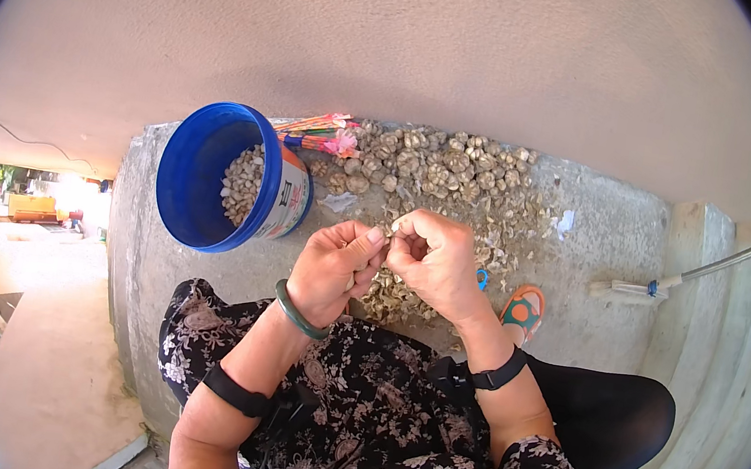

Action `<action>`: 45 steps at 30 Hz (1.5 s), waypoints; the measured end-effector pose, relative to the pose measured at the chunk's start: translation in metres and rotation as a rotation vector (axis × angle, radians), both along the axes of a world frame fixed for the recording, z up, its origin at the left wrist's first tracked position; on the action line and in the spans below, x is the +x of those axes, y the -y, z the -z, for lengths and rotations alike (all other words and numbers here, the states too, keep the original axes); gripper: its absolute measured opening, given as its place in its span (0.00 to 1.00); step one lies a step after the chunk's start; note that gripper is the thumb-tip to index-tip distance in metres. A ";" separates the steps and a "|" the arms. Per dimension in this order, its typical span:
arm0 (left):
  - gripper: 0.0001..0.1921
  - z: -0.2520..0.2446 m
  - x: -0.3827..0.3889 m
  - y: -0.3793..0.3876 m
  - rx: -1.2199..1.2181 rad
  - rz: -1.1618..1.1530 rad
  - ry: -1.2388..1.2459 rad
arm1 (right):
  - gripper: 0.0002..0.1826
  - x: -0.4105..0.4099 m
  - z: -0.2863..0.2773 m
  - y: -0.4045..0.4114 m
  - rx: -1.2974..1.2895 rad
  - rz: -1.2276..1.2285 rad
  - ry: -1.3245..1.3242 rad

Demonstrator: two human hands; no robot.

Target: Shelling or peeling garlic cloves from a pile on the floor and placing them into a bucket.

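Note:
My left hand (335, 268), with a green bangle at its wrist, and my right hand (440, 257) meet above the floor. Their fingertips pinch a small pale piece, apparently a garlic clove (388, 233), mostly hidden by the fingers. Something pale also shows under the curled fingers of my left hand. Beyond my hands, a pile of garlic bulbs (448, 166) lies along the wall. Papery garlic skins (402, 302) are heaped below my hands, and more are scattered to the right. To the left, a tilted blue plastic bucket (204, 240) holds loose garlic cloves (243, 185).
Bundled orange sticks with pink trim (320, 142) lie between bucket and bulbs. A blue ring-shaped thing (481, 279) is beside my right hand, near a slippered foot (523, 311). A long-handled brush (631, 289) rests by the steps (713, 315) at right.

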State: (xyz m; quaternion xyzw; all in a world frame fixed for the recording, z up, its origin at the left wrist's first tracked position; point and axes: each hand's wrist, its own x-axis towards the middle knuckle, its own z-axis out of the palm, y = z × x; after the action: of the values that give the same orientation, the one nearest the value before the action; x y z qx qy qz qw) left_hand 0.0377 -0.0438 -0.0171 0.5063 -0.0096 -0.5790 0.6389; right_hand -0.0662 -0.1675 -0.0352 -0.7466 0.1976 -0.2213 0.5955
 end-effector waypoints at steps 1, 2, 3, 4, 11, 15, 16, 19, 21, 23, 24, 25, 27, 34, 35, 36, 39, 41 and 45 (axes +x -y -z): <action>0.07 -0.001 0.000 -0.001 -0.026 0.011 -0.031 | 0.04 0.000 0.002 0.000 0.090 0.009 0.015; 0.07 -0.002 -0.001 0.001 -0.025 0.013 -0.032 | 0.04 0.001 0.004 0.001 0.178 0.020 0.029; 0.07 -0.004 -0.004 0.006 -0.033 -0.035 -0.067 | 0.04 0.002 0.008 0.004 0.178 0.022 0.028; 0.06 -0.007 -0.005 0.008 -0.042 -0.081 -0.103 | 0.05 0.004 0.018 0.008 0.215 0.057 -0.005; 0.04 -0.016 -0.004 0.003 -0.090 -0.118 -0.138 | 0.19 -0.015 0.156 0.044 -0.067 -0.109 -0.661; 0.08 -0.022 -0.009 0.004 -0.027 -0.154 -0.197 | 0.08 -0.022 0.213 0.066 0.059 0.256 -0.645; 0.08 -0.019 -0.007 0.005 -0.027 -0.150 -0.206 | 0.09 -0.021 0.219 0.074 0.052 0.361 -0.670; 0.08 -0.010 -0.002 0.008 0.006 -0.107 -0.222 | 0.16 -0.018 0.240 0.096 -0.050 0.429 -0.665; 0.08 -0.010 0.000 0.013 0.052 -0.104 -0.216 | 0.18 -0.014 0.247 0.104 -0.152 0.484 -0.636; 0.08 -0.007 0.004 0.017 0.094 -0.106 -0.205 | 0.24 -0.007 0.246 0.115 -0.038 0.396 -0.732; 0.06 -0.004 0.006 0.017 0.095 -0.116 -0.219 | 0.24 -0.003 0.242 0.115 -0.036 0.391 -0.733; 0.06 -0.003 0.008 0.018 0.096 -0.127 -0.233 | 0.24 0.001 0.237 0.115 -0.038 0.379 -0.767; 0.05 -0.001 0.010 0.022 0.112 -0.129 -0.228 | 0.21 0.005 0.235 0.111 -0.176 0.377 -0.776; 0.05 -0.005 0.003 0.024 0.157 -0.087 -0.147 | 0.15 0.001 0.235 0.084 0.198 0.436 -0.694; 0.05 -0.006 0.002 0.022 0.156 -0.094 -0.139 | 0.13 -0.001 0.224 0.077 0.558 0.429 -0.457; 0.05 -0.007 0.000 0.021 0.166 -0.100 -0.125 | 0.13 -0.002 0.211 0.072 0.909 0.404 -0.204; 0.05 -0.005 -0.006 0.018 0.157 -0.116 -0.073 | 0.14 -0.002 0.159 0.064 1.122 0.138 0.214; 0.07 -0.008 -0.009 0.014 0.144 -0.138 -0.042 | 0.15 0.006 0.118 0.057 1.095 0.014 0.321; 0.10 -0.007 -0.013 0.009 0.128 -0.156 0.041 | 0.15 0.011 0.051 0.034 1.064 -0.238 0.502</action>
State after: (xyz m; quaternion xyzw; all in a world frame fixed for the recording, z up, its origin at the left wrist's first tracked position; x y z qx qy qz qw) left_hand 0.0251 -0.0533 -0.0098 0.5572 0.0537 -0.5165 0.6480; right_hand -0.0554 -0.2019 -0.0863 -0.2878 0.0493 -0.1934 0.9367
